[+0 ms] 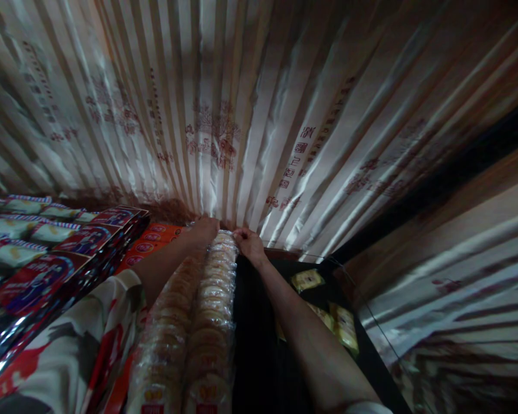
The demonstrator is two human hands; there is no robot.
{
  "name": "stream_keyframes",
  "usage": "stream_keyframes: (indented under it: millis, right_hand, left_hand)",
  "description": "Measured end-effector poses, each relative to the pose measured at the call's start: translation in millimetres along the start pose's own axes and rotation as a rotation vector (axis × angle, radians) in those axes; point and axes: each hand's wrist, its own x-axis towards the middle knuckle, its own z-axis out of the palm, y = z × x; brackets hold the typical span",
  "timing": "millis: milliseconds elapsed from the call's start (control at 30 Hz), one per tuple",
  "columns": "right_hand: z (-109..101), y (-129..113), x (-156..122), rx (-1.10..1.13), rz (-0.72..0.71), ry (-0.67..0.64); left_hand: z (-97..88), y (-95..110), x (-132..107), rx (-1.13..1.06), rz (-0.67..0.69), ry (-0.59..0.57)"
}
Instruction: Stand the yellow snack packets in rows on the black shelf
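Two long rows of round, flat pastries in clear plastic wrappers stand on edge, a left row and a right row. My left hand is closed at the far end, between the rows; its fingers curl away from me, so what they hold is hidden. On the other side of the right row's far end, my right hand pinches with thumb and forefinger at the edge of the last wrapped pastry. My left forearm passes above the left row.
Left of the rows lie an orange-red printed sheet and stacked dark red packages with white-green packs. Small yellow packets rest on the black surface at right. A pleated printed curtain hangs behind, beside a dark bar.
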Motion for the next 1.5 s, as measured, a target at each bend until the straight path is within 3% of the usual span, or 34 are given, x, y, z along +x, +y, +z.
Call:
stream_keyframes:
  millis: [133,367,667,1000,1500]
  right_hand:
    - [-14,-14,-15,-0.089,-0.058,0.138]
    - [-18,-21,-39,-0.184,-0.127,0.027]
    - [-4,-14,-29,0.142,-0.014,-0.024]
    - [-3,-9,-27,0.268,-0.001,-0.069]
    - [3,-14,-25,0.283,0.021,0.010]
  left_hand:
    - [1.9,-2,-3,-0.031,0.018,0.041]
    - [7.9,-5,-1,-0.068,0.038,0.118]
    - [0.1,-5,-3,0.012,0.165,0.170]
    - [-2.5,-6,-2,0.004,0.225,0.180]
    - [-3.6,-5,-14,0.062,0.270,0.151]
